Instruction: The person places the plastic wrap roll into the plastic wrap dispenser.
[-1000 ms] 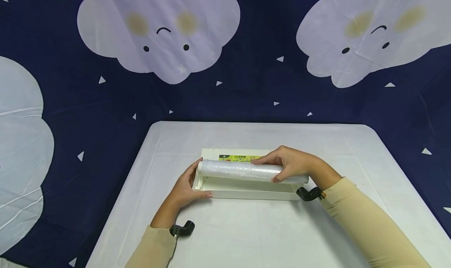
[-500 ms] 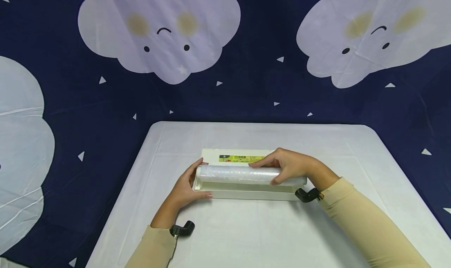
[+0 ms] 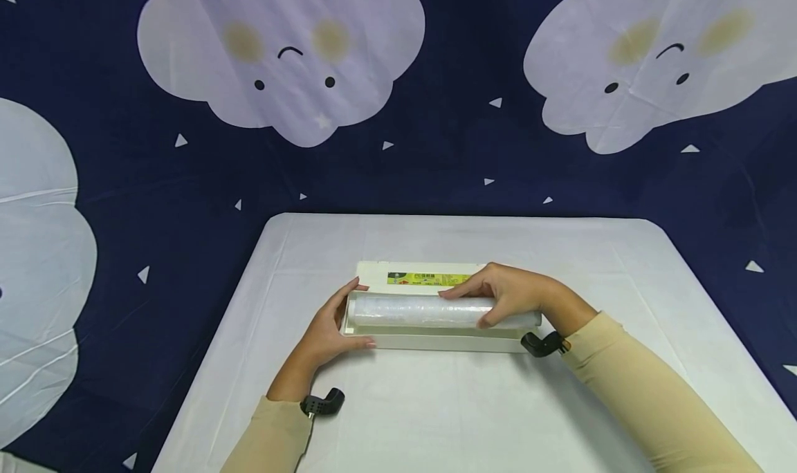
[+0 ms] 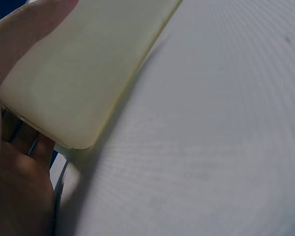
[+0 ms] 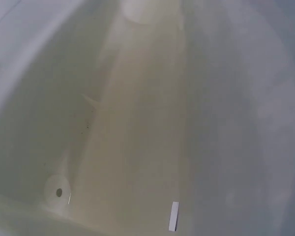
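A roll of plastic wrap lies lengthwise at the opening of a long cream dispenser box. My right hand grips the roll near its right end, thumb in front and fingers behind. The left end of the roll sits just inside the box's left end wall. With my left hand I hold that end of the box, the thumb along its front and the fingers round the back. In the left wrist view, the thumb presses the smooth box wall. The right wrist view looks into the box's hollow inside.
The box's lid lies folded back behind it, bearing a yellow-green label. Under everything is a white-covered table. A dark blue cloth with cloud prints hangs beyond the table's far edge.
The roll has come down into the box, its left end dropping from above the rim to inside it. My right hand has shifted slightly down and left; the left hand stays put.
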Demonstrator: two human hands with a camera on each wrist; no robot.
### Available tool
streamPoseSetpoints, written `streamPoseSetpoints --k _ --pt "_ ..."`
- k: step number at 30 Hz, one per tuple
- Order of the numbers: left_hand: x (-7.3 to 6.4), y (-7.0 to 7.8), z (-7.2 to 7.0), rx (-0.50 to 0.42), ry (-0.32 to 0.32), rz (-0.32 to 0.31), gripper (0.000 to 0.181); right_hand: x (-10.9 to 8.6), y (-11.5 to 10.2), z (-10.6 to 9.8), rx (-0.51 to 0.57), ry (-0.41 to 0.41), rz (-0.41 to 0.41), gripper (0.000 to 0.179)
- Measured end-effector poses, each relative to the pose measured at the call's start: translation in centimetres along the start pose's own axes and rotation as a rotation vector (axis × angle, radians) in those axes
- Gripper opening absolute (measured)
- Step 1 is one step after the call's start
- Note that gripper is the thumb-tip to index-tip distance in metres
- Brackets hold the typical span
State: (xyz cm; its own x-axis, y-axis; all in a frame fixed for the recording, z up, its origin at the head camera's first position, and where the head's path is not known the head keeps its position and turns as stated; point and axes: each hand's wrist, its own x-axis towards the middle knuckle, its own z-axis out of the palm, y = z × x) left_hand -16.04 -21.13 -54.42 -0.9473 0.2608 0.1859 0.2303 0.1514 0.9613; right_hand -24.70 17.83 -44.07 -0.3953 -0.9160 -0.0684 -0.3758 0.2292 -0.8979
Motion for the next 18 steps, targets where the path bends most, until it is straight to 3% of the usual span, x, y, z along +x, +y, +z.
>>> streamPoseSetpoints --k 18 --pt "0.01 0.08 -0.08 0.005 -0.004 -0.021 0.128 0.44 0.26 0.43 -0.007 0.001 0.020 0.072"
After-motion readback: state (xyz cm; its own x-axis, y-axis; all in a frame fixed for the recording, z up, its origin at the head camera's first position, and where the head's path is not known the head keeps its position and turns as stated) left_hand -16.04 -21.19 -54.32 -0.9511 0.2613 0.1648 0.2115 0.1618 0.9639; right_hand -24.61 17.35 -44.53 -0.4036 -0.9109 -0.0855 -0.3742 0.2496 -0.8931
